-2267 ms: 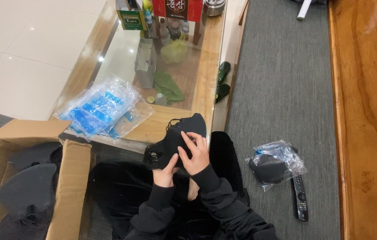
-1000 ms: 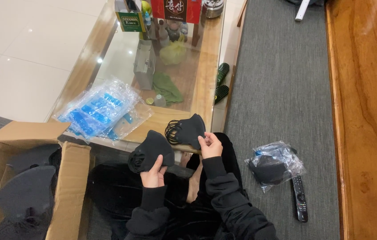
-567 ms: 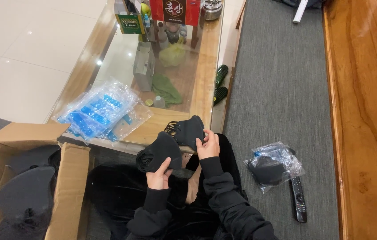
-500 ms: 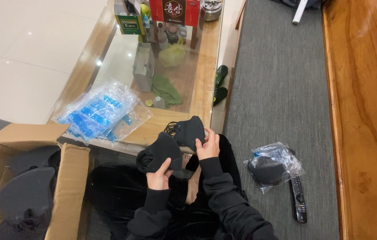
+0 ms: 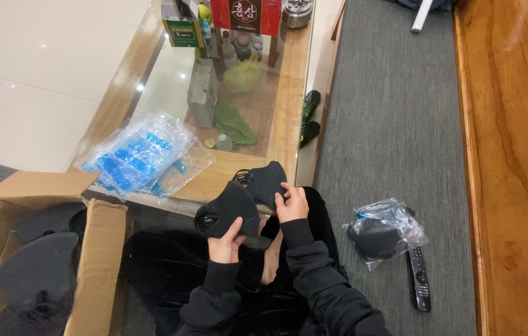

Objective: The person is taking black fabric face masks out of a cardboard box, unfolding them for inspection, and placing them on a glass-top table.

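My left hand (image 5: 225,244) grips a black face mask (image 5: 221,213) from below, its ear loops bunched at the left end. My right hand (image 5: 291,203) holds a second black face mask (image 5: 265,180) just above and to the right, over the near edge of the glass-topped wooden table (image 5: 282,134). The two masks overlap slightly. Both hands sit above my lap, in black sleeves.
A pile of clear and blue plastic bags (image 5: 142,155) lies on the table's near left corner. An open cardboard box (image 5: 93,267) with more black masks stands at lower left. On the grey carpet to the right are a bagged mask (image 5: 382,231) and a remote control (image 5: 419,279).
The masks were held together in both hands, then pulled apart into one per hand. They have since come closer again, and the view has shifted slightly.
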